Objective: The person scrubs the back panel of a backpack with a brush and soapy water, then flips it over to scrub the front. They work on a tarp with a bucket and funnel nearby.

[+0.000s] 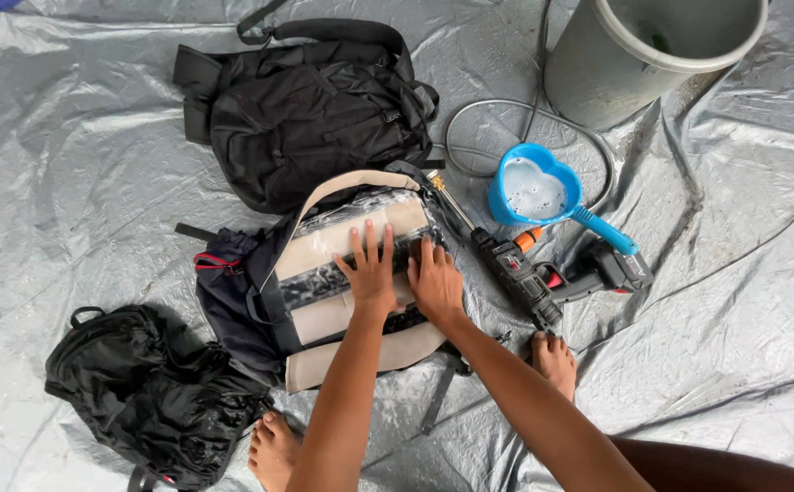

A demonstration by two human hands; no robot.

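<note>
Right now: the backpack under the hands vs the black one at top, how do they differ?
The backpack under the hands is beige and black; the top backpack is all black. The left hand and right hand press the beige one; the top one lies untouched. Both lie flat on the grey tarp.

**Layout on the tarp**

Both hands, left (370, 273) and right (435, 282), lie flat, side by side, on the middle bag (342, 273) at the centre of the tarp (69, 164). A second bag (310, 105) lies behind it; a third (156, 392) lies toward the near left corner. The sprayer (543, 273) lies right of the middle bag. The scoop (538, 191) lies behind the sprayer, inside the hose (470, 114) loop. The bucket (643, 55) stands at the far right.
</note>
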